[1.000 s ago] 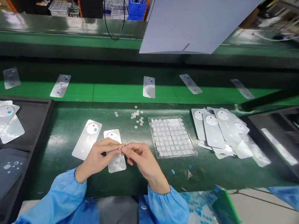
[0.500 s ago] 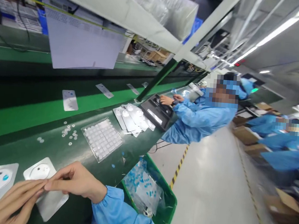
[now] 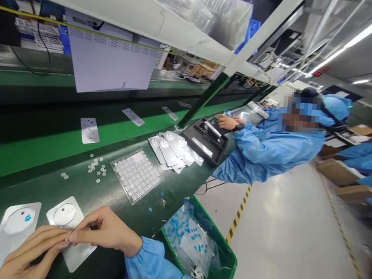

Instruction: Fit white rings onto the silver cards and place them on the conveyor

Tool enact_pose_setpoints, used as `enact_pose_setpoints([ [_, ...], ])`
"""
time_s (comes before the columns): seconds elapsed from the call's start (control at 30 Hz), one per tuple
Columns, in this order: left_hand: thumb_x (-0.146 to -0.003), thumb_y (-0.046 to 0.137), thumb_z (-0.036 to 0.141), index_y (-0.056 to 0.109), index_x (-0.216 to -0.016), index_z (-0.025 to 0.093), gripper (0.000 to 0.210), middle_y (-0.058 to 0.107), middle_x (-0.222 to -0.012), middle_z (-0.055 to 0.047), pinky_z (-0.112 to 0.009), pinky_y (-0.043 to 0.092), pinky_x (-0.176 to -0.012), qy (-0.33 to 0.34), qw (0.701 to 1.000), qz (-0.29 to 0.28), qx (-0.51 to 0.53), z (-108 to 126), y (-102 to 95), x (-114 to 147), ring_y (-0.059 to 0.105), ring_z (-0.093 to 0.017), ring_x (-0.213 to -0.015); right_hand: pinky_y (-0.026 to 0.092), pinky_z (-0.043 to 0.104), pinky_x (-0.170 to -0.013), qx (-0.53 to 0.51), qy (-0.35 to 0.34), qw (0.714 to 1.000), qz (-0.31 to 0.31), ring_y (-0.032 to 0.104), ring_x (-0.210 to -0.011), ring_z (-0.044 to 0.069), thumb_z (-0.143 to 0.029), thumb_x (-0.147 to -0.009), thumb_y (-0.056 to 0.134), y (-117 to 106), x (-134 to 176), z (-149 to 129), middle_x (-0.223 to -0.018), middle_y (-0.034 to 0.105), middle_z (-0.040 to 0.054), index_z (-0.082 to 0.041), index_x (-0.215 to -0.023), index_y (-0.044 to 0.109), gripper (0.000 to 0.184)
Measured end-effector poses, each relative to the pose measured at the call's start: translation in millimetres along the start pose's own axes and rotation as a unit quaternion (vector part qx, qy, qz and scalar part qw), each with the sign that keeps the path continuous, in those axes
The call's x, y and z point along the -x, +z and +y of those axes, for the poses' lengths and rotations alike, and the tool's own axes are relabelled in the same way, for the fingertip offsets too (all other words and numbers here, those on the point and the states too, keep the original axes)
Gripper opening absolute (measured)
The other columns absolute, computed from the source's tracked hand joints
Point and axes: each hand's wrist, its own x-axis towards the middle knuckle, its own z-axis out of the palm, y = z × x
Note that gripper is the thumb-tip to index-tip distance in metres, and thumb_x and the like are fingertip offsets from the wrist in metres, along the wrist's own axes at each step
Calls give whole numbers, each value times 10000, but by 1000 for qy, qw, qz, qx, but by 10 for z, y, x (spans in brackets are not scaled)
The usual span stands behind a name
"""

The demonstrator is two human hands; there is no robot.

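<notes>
My left hand (image 3: 34, 250) and my right hand (image 3: 108, 232) meet at the fingertips, both closed in a pinch. Between them shows a small whitish round piece (image 3: 67, 239), mostly covered by the fingers. Under the hands lies a silver metal plate (image 3: 80, 256) with a round white area and small dark holes. To its left is a second silver plate (image 3: 15, 224), whose white circle carries a blue dot (image 3: 28, 217). Several small white rings (image 3: 96, 166) are scattered farther back on the green bench.
A clear tray of small white parts (image 3: 137, 176) and a pile of silver plates (image 3: 174, 149) lie beyond my hands. A green bin (image 3: 230, 265) with blue scraps stands at the bench edge. A co-worker in blue (image 3: 269, 151) works beside a black tray (image 3: 201, 145).
The view has shifted, so the bench things sit farther right. Both hands stay pinched together over the same plate, and the small round piece now shows between the fingertips.
</notes>
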Motion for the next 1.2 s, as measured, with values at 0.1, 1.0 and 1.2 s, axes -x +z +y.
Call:
enact_pose_setpoints([
  [0.1, -915, 704, 236, 818, -927, 268, 119, 813, -962, -14, -282, 656, -848, 10, 999, -31, 2, 44, -11, -19, 783, -202, -855, 313, 231, -534, 15, 1, 1000, -5, 468, -598, 87, -551, -615, 967, -27, -7, 10, -670, 660, -30, -176, -808, 827, 444],
  [1.0, -780, 892, 414, 629, -1281, 180, 613, 555, -1475, -218, -616, 365, -1061, -214, 905, -166, -328, 132, 156, -291, 429, -426, -1424, 430, 272, -504, 209, -3, 971, 121, 541, -536, 153, -603, -860, 721, -374, 134, 357, -682, 700, 55, -159, -813, 780, 450],
  [1.2, -763, 869, 287, 560, -1156, 229, 503, 658, -1188, -86, -460, 495, -920, -287, 941, -145, -108, 259, 69, -311, 634, -317, -1105, 448, 275, -532, 193, 9, 973, 125, 591, -625, 183, -621, -834, 751, -323, 229, 266, -723, 716, 69, -170, -797, 790, 454],
])
